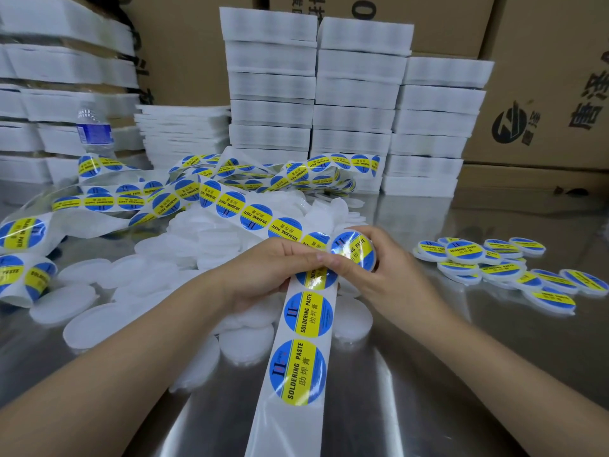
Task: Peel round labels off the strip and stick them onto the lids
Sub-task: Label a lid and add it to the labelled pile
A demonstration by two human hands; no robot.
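Note:
A long white backing strip (298, 374) carrying round blue-and-yellow "Soldering Paste" labels runs from the near edge up through my hands and off to the far left. My left hand (267, 272) grips the strip from the left, fingers curled over it. My right hand (375, 265) holds a white lid (354, 250) with a label on its face, tilted up just above the strip, thumb pressing at its lower edge. Bare white lids (82, 321) lie scattered and heaped under and left of my hands.
Labelled lids (494, 258) are piled on the steel table (428, 374) to the right. More strip (108, 199) coils across the back left. Stacks of white trays (356, 103) and cardboard boxes (543, 94) stand behind, with a water bottle (94, 130) at left.

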